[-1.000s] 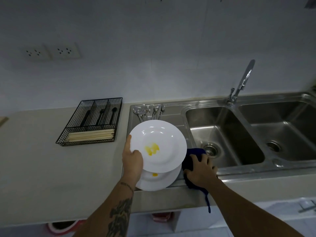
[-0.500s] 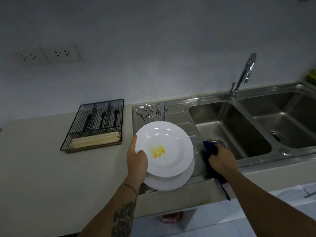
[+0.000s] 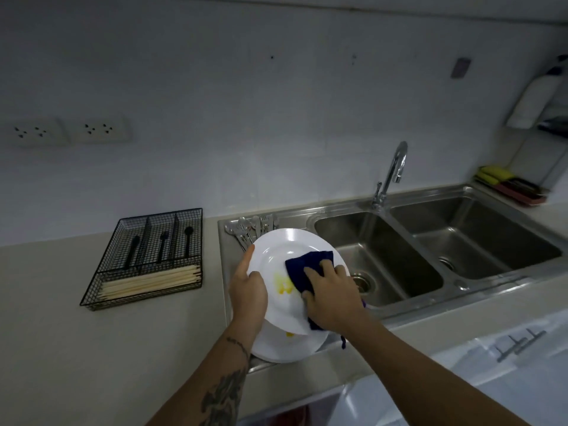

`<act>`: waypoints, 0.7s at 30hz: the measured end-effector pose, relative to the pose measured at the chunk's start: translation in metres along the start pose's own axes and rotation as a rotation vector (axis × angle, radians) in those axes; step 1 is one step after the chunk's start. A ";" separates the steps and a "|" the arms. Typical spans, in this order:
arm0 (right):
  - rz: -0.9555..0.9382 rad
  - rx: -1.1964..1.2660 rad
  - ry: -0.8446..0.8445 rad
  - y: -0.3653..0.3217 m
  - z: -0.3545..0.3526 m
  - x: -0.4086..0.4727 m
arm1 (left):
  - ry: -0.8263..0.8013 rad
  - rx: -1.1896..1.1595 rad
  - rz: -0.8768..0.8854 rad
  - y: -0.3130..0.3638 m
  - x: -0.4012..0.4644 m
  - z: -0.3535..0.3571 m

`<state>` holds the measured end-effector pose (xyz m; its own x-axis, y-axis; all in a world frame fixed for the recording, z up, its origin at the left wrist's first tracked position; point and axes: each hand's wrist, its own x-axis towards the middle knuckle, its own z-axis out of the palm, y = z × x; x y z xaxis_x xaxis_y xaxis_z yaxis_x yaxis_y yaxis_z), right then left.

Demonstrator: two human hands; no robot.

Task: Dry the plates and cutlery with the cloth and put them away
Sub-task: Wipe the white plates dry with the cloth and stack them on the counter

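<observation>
My left hand (image 3: 248,292) grips the left rim of a white plate (image 3: 278,250), held tilted above the draining board. The plate has a yellow smear near its middle. My right hand (image 3: 333,298) presses a dark blue cloth (image 3: 302,267) flat onto the plate's face, fingers spread over it. A second white plate (image 3: 287,347) with a yellow spot lies on the draining board below. Several metal spoons and forks (image 3: 250,227) lie at the back of the draining board, partly hidden by the held plate.
A black wire cutlery tray (image 3: 144,258) with black utensils and pale chopsticks sits on the counter (image 3: 61,318) to the left. The double steel sink (image 3: 430,250) and tap (image 3: 392,170) lie to the right. Sponges in a tray (image 3: 510,184) sit at the far right.
My right hand has lifted the blue cloth from the sink's edge and brought it left onto the plate's face. The left hand has kept its grip on the plate.
</observation>
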<state>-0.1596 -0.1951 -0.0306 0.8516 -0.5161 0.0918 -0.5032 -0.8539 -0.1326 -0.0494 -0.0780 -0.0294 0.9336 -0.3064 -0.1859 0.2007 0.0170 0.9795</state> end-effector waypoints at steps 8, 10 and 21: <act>-0.107 0.026 -0.078 -0.021 -0.013 -0.020 | 0.049 -0.090 -0.010 0.014 -0.003 -0.006; -0.203 0.088 -0.079 -0.025 -0.016 -0.019 | 0.040 -0.118 -0.012 0.016 -0.004 -0.004; -0.034 -0.213 -0.062 0.008 -0.015 0.011 | 0.037 -0.080 0.036 0.026 -0.016 0.000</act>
<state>-0.1561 -0.2084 -0.0157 0.8726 -0.4874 0.0313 -0.4882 -0.8689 0.0815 -0.0590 -0.0729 -0.0015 0.9507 -0.2689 -0.1547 0.1883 0.1037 0.9766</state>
